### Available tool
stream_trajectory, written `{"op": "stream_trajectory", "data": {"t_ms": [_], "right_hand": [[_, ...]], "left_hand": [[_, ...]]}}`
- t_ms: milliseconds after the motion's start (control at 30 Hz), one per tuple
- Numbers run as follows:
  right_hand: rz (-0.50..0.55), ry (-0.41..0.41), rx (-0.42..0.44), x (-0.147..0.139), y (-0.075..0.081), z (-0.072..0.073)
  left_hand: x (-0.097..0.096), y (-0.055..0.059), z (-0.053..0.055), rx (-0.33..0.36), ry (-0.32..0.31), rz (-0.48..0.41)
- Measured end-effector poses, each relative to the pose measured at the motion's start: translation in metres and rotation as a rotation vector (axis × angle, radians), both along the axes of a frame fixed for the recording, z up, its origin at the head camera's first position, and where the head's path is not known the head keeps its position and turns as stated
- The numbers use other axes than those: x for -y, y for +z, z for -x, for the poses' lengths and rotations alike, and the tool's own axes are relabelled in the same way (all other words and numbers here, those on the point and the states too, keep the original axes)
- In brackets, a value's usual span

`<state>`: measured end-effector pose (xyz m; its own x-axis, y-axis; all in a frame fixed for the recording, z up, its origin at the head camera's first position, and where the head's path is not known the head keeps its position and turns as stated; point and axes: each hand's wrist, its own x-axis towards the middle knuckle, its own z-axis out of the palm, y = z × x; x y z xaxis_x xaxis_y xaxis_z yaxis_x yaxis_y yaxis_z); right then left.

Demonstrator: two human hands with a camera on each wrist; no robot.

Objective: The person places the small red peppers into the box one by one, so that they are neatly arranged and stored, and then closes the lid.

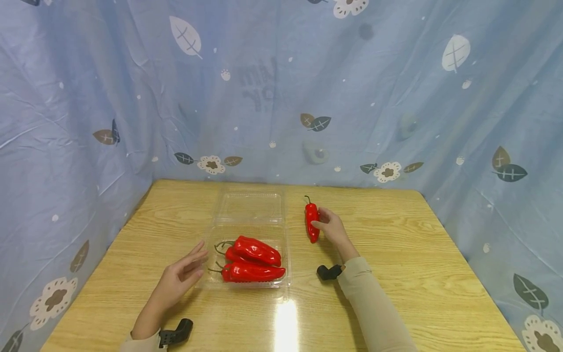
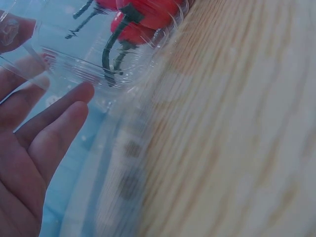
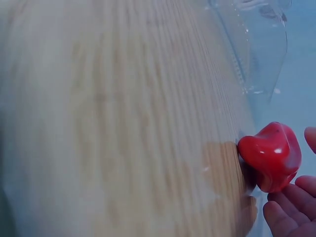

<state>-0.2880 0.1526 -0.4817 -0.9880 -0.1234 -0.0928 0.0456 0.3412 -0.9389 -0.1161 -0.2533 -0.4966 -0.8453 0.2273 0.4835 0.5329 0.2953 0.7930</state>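
Several glossy red peppers (image 1: 252,271) with green stems lie in a clear plastic clamshell box (image 1: 288,278), whose lid (image 1: 250,193) is folded back. My left hand (image 1: 178,276) hovers at the box's left side with loosely extended fingers. In the left wrist view, those fingers (image 2: 69,111) are close to the clear wall; whether they touch it I cannot tell. Right of the box, a single red pepper (image 1: 312,222) lies on the table, stem pointing away. Beside it is my right hand (image 1: 332,229), fingers relaxed; fingertips (image 3: 279,210) are at the pepper's side in the right wrist view.
The wooden table (image 1: 396,244) carries all of these things. A blue patterned curtain (image 1: 281,98) hangs behind it and along both sides. Black devices are strapped to the left wrist (image 1: 176,333) and the right wrist (image 1: 329,272).
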Motion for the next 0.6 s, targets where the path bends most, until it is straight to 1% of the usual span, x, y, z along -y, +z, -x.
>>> {"op": "stream_trajectory", "data": {"t_ms": [233,467,600], "right_hand": [[-0.019,-0.01,0.001,0.0017,0.0003,-0.0026],[-0.008,-0.011,-0.02,0.003,-0.0036,-0.0005],[-0.022,-0.013,-0.018,0.0051,-0.005,-0.0007]], "left_hand": [[-0.0004,0.0002,0.0015,-0.007,-0.008,-0.003],[-0.0004,-0.0001,0.0018,-0.013,-0.009,-0.006],[-0.0005,-0.0009,0.0008,-0.015,-0.004,-0.006]]}}
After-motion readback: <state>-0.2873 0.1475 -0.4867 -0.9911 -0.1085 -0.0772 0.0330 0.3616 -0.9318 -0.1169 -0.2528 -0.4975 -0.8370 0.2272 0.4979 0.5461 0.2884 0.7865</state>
